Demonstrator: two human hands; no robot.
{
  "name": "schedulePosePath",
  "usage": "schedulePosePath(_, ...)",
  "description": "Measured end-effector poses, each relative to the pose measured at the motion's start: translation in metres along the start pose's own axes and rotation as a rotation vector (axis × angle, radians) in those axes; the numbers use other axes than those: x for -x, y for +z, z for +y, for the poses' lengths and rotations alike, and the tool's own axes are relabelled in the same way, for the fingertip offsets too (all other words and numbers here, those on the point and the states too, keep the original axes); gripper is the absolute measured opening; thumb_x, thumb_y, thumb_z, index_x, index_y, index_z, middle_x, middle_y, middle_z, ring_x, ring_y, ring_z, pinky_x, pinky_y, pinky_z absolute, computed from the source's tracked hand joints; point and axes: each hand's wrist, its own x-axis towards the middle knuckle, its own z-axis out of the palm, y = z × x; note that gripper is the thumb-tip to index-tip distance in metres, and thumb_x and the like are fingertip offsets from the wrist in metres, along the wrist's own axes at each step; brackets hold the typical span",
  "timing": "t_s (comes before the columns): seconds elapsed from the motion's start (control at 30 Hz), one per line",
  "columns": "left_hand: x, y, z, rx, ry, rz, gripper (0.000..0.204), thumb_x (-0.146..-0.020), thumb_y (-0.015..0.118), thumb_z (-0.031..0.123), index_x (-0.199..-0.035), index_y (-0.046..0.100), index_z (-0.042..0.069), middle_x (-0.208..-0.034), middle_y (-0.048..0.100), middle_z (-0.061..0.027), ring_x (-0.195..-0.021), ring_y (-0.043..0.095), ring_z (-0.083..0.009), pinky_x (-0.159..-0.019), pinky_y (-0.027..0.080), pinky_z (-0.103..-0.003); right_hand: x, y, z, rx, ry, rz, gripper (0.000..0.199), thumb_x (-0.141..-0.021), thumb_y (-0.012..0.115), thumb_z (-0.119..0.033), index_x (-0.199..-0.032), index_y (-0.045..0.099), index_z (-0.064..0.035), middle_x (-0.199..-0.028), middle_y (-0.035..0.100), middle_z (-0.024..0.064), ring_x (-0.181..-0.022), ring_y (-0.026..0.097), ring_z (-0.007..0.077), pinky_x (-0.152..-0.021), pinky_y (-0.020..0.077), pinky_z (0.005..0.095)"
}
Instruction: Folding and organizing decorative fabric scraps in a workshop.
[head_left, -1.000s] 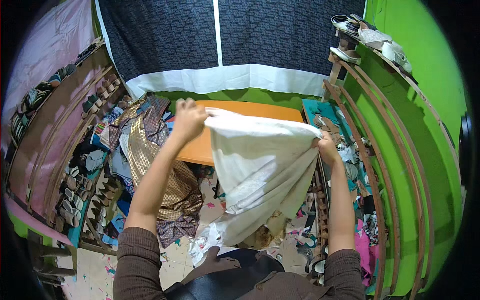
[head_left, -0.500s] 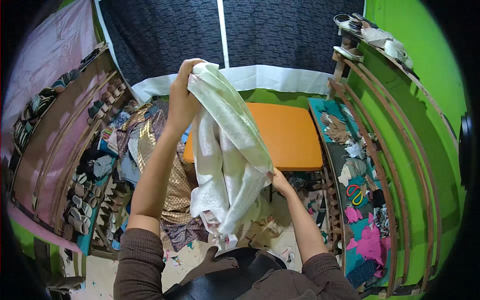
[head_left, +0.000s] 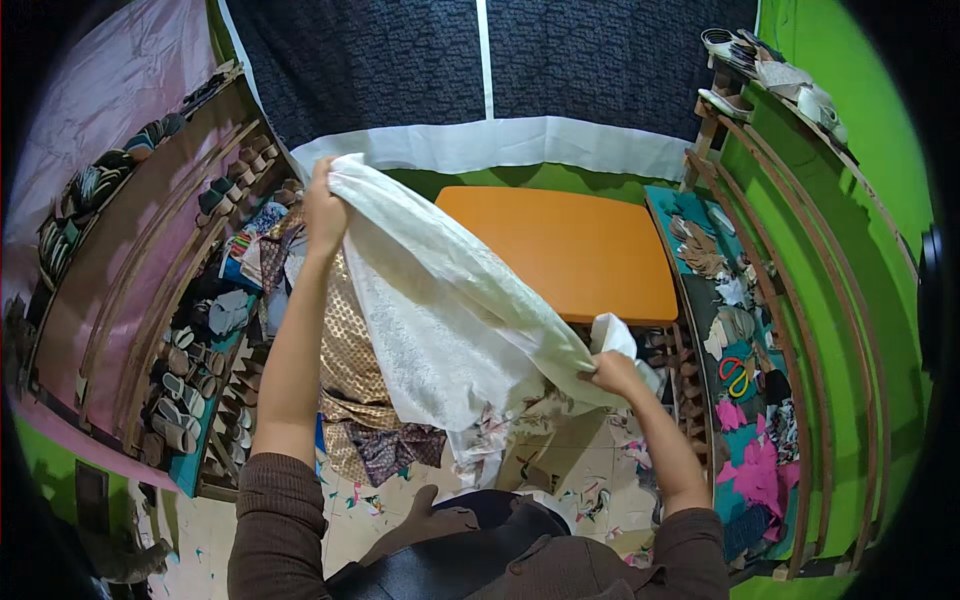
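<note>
By the orange worktop (head_left: 560, 250), fingers of left hand (head_left: 324, 215) and right hand (head_left: 617, 374) pinched white cloth (head_left: 440, 300), which, if lowered, could have dragged across littered floor (head_left: 395, 498).

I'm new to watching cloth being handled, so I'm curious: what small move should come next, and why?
Perhaps the bare right hand should slide outward along the white patterned cloth: a loose white flap sticks up past its grip, while the edge toward the bare left hand looks stretched.
</note>
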Motion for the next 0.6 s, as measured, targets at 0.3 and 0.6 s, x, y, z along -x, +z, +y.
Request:
schedulePosePath(0.3, -0.001, -0.009, -0.016, 0.060, -0.064, 0.062, 0.021, -0.081, 0.045, 0.006, -0.100, 0.051, 0.002, -0.091, 0.060, -0.0142, -0.085, 0.057, -0.0239, -0.076, 0.042, -0.029, 0.008, -0.014, 0.014, -0.707, 0.051, 0.316, 0.033, -0.071, 0.052, -0.006, -0.104, 0.052, -0.0023, -0.091, 0.060, 0.0102, -0.085, 0.056, 0.0189, -0.073, 0.0426, 0.0296)
schedulePosePath(0.6, -0.005, -0.009, -0.063, 0.028, -0.162, 0.100, 0.023, -0.079, 0.043, 0.006, -0.100, 0.053, 0.002, -0.091, 0.060, -0.0171, -0.085, 0.057, -0.0264, -0.075, 0.042, -0.032, 0.028, -0.031, 0.101, -0.610, 0.148, 0.356, 0.024, -0.070, 0.050, -0.007, -0.090, 0.060, -0.0023, -0.079, 0.060, 0.0091, -0.069, 0.055, 0.0174, -0.064, 0.0439, 0.0286)
